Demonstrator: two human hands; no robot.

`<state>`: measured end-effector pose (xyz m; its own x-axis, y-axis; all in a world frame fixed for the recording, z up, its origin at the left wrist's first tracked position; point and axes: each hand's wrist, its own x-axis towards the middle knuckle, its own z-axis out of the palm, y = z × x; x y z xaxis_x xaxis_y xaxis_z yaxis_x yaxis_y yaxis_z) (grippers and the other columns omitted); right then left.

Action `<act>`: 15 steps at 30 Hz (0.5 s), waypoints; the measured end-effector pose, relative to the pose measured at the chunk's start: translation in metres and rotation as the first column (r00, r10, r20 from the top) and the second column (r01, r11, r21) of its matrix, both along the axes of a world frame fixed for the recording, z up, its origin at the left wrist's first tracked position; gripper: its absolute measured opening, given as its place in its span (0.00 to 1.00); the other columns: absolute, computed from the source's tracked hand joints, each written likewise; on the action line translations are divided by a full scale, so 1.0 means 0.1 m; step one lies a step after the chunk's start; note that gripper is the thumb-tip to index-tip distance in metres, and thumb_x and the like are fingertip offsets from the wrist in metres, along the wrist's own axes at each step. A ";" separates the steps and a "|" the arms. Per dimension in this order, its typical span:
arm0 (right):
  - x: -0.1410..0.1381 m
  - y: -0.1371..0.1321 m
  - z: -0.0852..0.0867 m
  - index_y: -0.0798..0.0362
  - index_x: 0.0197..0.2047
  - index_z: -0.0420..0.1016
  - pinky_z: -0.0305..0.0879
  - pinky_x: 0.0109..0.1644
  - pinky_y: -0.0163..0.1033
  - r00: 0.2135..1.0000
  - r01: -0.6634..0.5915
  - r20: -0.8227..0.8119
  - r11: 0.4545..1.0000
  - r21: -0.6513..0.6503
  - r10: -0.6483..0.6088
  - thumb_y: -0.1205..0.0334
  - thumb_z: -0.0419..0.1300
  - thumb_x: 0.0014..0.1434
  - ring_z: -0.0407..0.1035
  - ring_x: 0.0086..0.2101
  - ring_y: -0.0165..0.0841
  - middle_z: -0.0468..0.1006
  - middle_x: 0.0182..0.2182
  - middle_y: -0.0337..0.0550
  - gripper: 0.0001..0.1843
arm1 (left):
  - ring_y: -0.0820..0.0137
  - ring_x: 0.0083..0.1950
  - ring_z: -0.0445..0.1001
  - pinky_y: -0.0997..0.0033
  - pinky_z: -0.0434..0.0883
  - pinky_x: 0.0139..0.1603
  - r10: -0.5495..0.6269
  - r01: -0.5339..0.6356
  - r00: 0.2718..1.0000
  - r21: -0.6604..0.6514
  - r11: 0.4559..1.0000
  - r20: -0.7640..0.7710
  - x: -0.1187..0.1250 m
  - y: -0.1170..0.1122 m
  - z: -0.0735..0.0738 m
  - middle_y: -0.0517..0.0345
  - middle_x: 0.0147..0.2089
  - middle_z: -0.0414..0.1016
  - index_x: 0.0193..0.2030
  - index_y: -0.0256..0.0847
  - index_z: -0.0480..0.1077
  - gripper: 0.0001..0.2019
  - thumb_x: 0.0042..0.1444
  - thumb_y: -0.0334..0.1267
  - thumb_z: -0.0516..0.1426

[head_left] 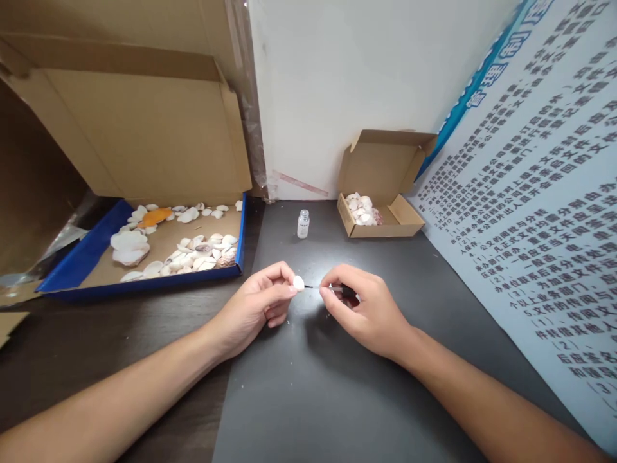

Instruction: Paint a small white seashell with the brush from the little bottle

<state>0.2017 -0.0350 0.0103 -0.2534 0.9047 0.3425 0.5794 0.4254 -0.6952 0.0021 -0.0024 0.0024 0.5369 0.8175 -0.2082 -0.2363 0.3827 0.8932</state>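
Observation:
Between the thumb and forefinger of my left hand [265, 292] is a small white seashell [299, 283]. My right hand [364, 305] is closed around a small applicator brush with a black cap [348, 292]. Its thin stem points left, and the dark tip is at the shell's right edge; whether it touches I cannot tell. Behind both hands an uncapped little glass bottle [303, 225] with a white label stands upright on the dark mat [289, 411].
To the left, a blue-edged cardboard box [144, 128] lies open with many shells and an orange piece [155, 217] inside. A smaller open carton [385, 229] at the back right holds white shells [360, 209]. A printed sheet [520, 212] rises along the right side.

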 end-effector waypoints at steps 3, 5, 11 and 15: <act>0.00 0.00 0.00 0.52 0.35 0.72 0.58 0.28 0.33 0.997 -0.054 -0.046 0.998 0.019 0.055 0.67 0.58 0.61 0.59 0.23 0.26 0.68 0.27 0.35 0.03 | 0.81 0.20 0.47 0.81 0.53 0.20 -0.019 0.019 1.000 0.002 1.000 0.012 0.00 0.00 0.00 0.70 0.21 0.54 0.32 0.40 0.67 0.07 0.55 0.36 0.62; -0.01 0.00 0.00 0.52 0.34 0.72 0.58 0.29 0.33 1.000 -0.017 0.002 1.000 -0.007 0.017 0.68 0.58 0.60 0.60 0.24 0.26 0.69 0.28 0.35 0.04 | 0.81 0.21 0.48 0.81 0.53 0.20 -0.024 0.024 1.000 -0.002 1.000 0.017 -0.01 0.00 -0.01 0.70 0.22 0.55 0.32 0.40 0.67 0.07 0.54 0.35 0.63; 0.00 0.01 0.01 0.52 0.32 0.72 0.59 0.30 0.33 1.000 -0.018 -0.025 1.000 0.001 0.018 0.68 0.58 0.60 0.63 0.26 0.27 0.71 0.28 0.36 0.05 | 0.81 0.20 0.48 0.81 0.52 0.20 -0.053 0.053 0.998 0.013 0.999 0.016 -0.02 0.00 -0.01 0.70 0.21 0.54 0.32 0.40 0.66 0.08 0.56 0.36 0.62; -0.01 0.00 0.00 0.52 0.34 0.72 0.60 0.30 0.32 0.986 -0.128 -0.102 0.992 0.020 0.130 0.68 0.58 0.61 0.64 0.28 0.27 0.72 0.29 0.38 0.04 | 0.81 0.20 0.47 0.81 0.51 0.20 -0.051 0.051 0.999 0.036 0.998 -0.003 -0.01 0.00 0.00 0.71 0.21 0.52 0.33 0.41 0.64 0.09 0.58 0.39 0.60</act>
